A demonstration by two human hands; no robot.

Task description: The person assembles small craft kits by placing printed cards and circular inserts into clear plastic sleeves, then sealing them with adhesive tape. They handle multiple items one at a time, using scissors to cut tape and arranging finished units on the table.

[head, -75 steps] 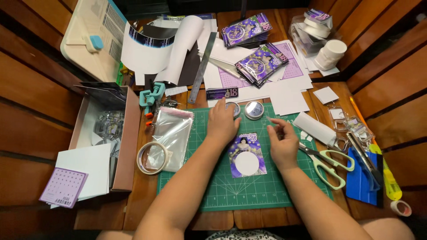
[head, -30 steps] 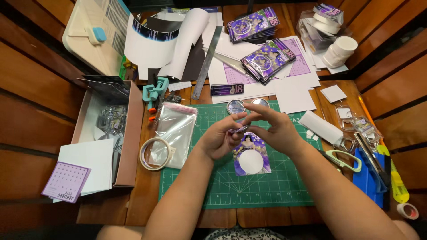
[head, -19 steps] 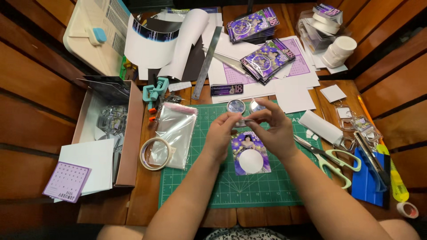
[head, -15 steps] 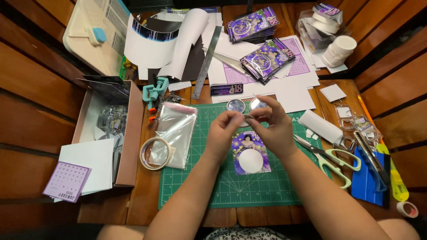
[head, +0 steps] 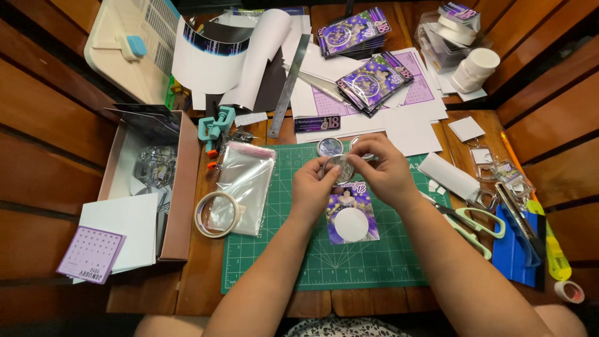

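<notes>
Two hands meet above the green cutting mat (head: 374, 262), sharing one small round silver disc (head: 339, 168) that looks like a thin metal or mirrored button part. It should be light and stiff, with a smooth, probably slippery face that would take fingerprints, so the rim is the sensible place to grip it. The left hand (head: 310, 190) has its fingers curled, thumb and fingertips pinching the disc's left edge; the right hand (head: 385, 171) is closed over the upper right edge, its fingers bent round the rim. Neither hand is flat or released. Just below the disc lies a purple printed card with a round white cutout (head: 351, 216), flat on the mat. A second silver disc (head: 329, 146) rests just beyond the hands, clear cellophane bags (head: 244, 184) and a tape roll (head: 215, 214) lie to the left, and green-handled scissors (head: 477, 224) to the right.
</notes>
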